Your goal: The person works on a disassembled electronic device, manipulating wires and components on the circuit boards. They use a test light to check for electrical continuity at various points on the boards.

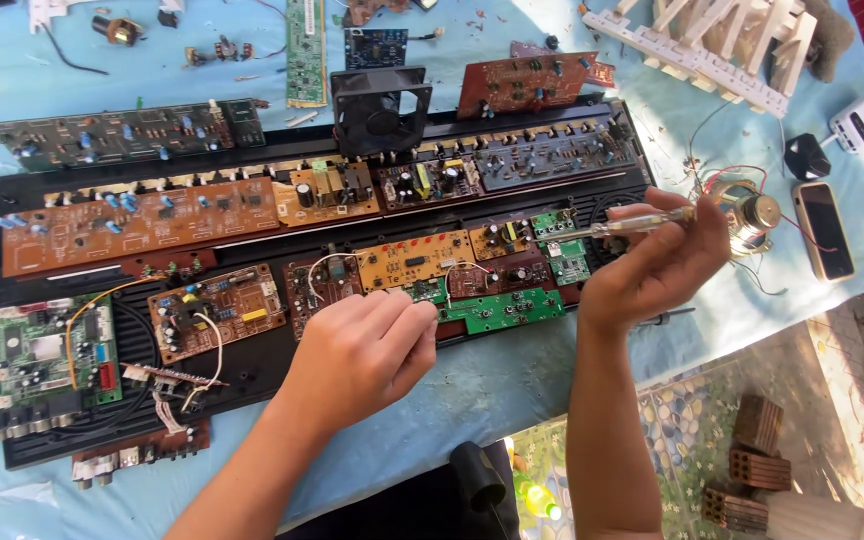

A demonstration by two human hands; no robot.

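Observation:
My left hand (362, 355) rests with curled fingers on the front edge of a long black panel (252, 375) covered with circuit boards. Its fingertips touch the left end of a green board (502, 310), but I cannot tell whether they pinch anything. My right hand (657, 265) is raised above the panel's right end and grips a clear-handled screwdriver (622, 225), whose tip points left over small green boards (564, 250). A yellow board (412, 260) lies just beyond my left hand.
A black fan (380, 108) stands at the panel's back edge. A loose speaker (752, 212), a phone (824, 230) and a white charger (860, 124) lie to the right on the blue cloth. A white wooden rack (712, 40) sits at the back right. Bricks (747, 465) lie on the ground.

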